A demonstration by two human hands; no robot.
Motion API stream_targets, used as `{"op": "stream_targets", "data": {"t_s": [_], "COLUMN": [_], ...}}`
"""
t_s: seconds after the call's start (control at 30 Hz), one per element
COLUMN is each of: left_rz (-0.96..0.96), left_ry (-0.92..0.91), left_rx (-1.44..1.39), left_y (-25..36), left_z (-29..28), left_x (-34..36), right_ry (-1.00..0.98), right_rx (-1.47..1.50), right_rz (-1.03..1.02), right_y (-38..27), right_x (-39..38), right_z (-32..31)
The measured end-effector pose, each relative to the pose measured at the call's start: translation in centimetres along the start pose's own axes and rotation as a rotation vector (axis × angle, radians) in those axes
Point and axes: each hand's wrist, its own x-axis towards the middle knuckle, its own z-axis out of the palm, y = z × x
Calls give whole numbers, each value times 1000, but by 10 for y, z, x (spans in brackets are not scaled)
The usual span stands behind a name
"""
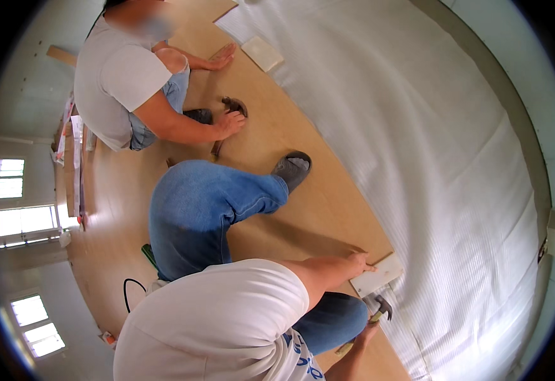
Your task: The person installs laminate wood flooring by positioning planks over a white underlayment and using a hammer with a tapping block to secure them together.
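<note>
My left hand (pixel 356 261) grips the edge of a flat white block (pixel 380 274) that lies at the edge of the wood-coloured flooring (pixel 334 209). A finger stretches over the block's top. Below it in the picture, my right hand (pixel 370 329) is closed round the handle of a claw hammer (pixel 384 308). The dark hammer head stands just off the block, apart from it. My right fingers are partly hidden behind the handle and my knee.
A co-worker (pixel 118 76) squats at the upper left, one hand flat on the boards, the other at a second hammer (pixel 234 106). Another pale block (pixel 263 54) lies at the flooring's edge. Silvery underlay sheet (pixel 429 165) spreads right to the wall. Long packages (pixel 74 165) lie at left.
</note>
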Motion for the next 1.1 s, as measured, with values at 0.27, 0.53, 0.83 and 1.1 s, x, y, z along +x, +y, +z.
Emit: {"op": "stream_targets", "data": {"t_s": [0.27,0.53,0.83,1.1], "left_rz": [67,95,43,-109], "left_ry": [20,102,63,111], "left_rx": [29,30,166,-413], "left_y": [4,18,15,8], "left_z": [-26,-51,-41,29], "left_x": [-1,13,13,91], "right_ry": [-64,-30,99,338], "right_rx": [151,570,198,369], "right_rz": [61,-20,43,480], "right_y": [34,67,5,-24], "right_x": [21,53,24,9], "right_z": [13,13,8,-19]}}
